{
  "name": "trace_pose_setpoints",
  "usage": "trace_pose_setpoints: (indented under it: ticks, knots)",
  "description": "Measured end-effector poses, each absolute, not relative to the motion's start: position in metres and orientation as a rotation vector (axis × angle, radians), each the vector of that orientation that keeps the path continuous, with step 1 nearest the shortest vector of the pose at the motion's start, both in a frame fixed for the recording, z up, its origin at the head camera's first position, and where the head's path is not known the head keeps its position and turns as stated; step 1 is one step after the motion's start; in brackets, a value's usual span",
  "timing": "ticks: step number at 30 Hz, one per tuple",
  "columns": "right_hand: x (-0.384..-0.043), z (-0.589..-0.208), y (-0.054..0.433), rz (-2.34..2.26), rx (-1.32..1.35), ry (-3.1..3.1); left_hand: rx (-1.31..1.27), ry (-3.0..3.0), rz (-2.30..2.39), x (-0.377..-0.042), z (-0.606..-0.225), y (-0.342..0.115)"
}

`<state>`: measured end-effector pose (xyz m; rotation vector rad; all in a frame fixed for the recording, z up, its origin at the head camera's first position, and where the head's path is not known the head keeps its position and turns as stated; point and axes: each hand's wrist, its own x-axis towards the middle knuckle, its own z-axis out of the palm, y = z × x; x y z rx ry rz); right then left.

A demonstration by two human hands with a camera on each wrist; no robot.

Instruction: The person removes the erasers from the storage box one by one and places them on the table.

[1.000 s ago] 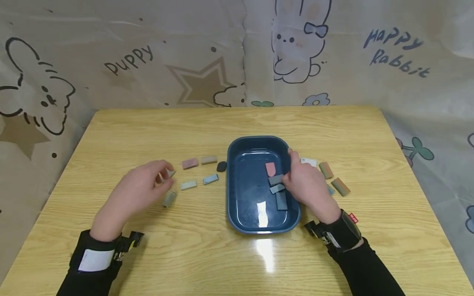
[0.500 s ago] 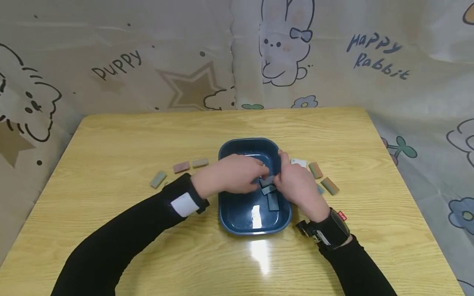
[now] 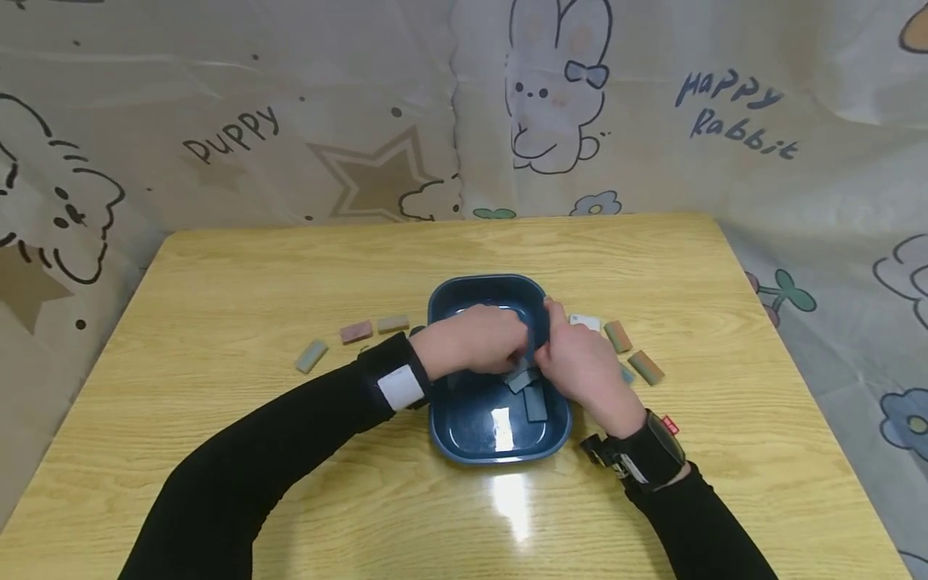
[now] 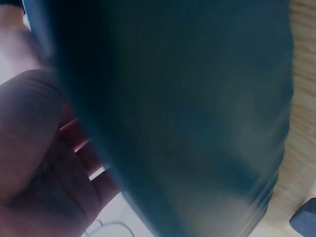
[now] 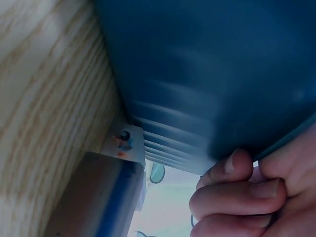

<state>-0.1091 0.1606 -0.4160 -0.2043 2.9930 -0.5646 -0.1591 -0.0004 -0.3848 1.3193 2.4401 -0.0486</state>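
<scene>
My right hand (image 3: 583, 358) grips the right rim of a dark blue tray (image 3: 500, 461), its fingers curled outside the wall in the right wrist view. My left hand (image 3: 482, 334) reaches over the left side into the tray, fingers pointing down toward the right wall. Its fingertips are hidden; I cannot tell whether they hold anything. Beside them lie small grey-blue blocks that look like erasers, one of them a flat rectangle (image 3: 535, 402). In the left wrist view, the palm (image 4: 54, 187) of the left hand shows past the tray's blurred outer wall (image 4: 197, 108).
Left of the tray, eraser-like blocks lie on the wooden table (image 3: 362, 515): grey-green (image 3: 312, 357), pink (image 3: 356, 332), beige (image 3: 392, 324). A black piece (image 4: 305, 217) is by the wall. On the right are a white block (image 3: 585, 322) and two-tone ones (image 3: 646, 367).
The left hand has moved right, from the blocks on the table into the tray, and its fingers have gone lower. Blocks inside have shifted slightly. The right hand keeps its grip on the rim.
</scene>
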Motion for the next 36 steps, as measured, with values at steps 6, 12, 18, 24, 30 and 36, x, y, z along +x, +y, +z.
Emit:
trace_pose_setpoints:
  ticks: [6,12,18,24,30,36]
  knots:
    - [-0.109,-0.414,0.158,-0.574,-0.204,2.980,1.260,2.397,-0.095,-0.159,-0.392,-0.002]
    - [-0.107,-0.413,0.158,-0.580,-0.223,2.988,1.159,2.332,-0.028,-0.152,-0.394,-0.002]
    - [-0.107,-0.413,0.158,-0.571,-0.226,2.994,1.167,2.327,-0.030,-0.138,-0.399,-0.002]
    - [-0.107,-0.414,0.156,-0.557,-0.225,2.987,1.239,2.498,0.113,-0.134,-0.374,-0.030]
    - [-0.108,-0.412,0.154,-0.560,-0.179,2.977,1.053,2.830,0.410,-0.129,-0.335,-0.116]
    - [-0.107,-0.414,0.156,-0.570,-0.182,2.960,0.809,2.946,0.425,-0.111,-0.358,-0.224]
